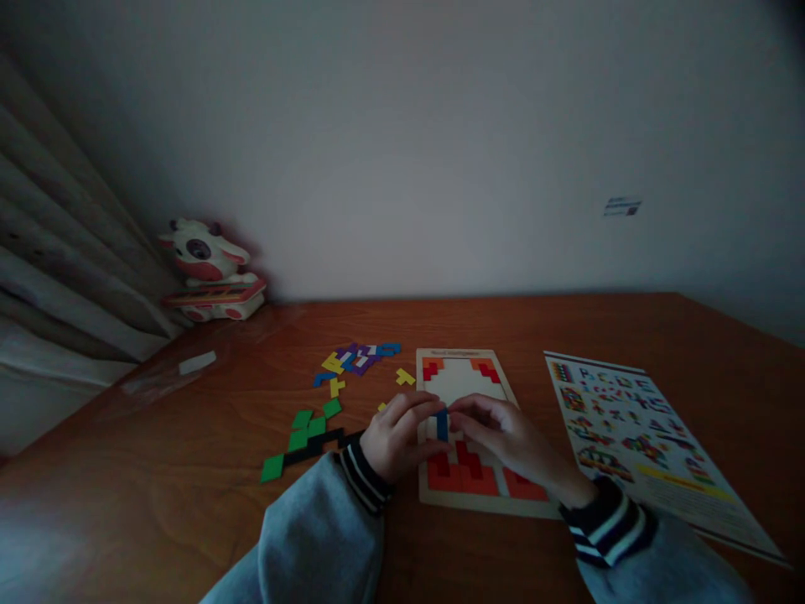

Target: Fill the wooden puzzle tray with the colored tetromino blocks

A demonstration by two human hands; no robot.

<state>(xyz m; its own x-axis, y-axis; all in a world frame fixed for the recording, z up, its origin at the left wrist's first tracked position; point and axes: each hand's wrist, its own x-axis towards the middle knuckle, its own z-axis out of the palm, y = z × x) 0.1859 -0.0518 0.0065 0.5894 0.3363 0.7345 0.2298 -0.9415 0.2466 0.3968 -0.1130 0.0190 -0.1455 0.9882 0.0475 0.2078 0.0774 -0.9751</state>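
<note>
A small blue puzzle piece (442, 425) is held between both hands, above the pale puzzle board (456, 382). My left hand (399, 432) pinches it from the left with curled fingers. From the right, the fingertips of my right hand (503, 432) close on its other edge. Red pieces (462, 478) lie fitted along the board's near end. At its far end sit red and orange pieces (483, 369) in the corners. Part of the board's middle is hidden behind my hands, and the piece's full shape cannot be made out.
Left of the board lie green pieces (300, 438), black pieces (313, 447), yellow pieces (405, 377) and a cluster of purple pieces (363, 361). A printed picture sheet (647, 436) lies at the right. A cow toy (210, 268) stands at the back left near a curtain (56, 235).
</note>
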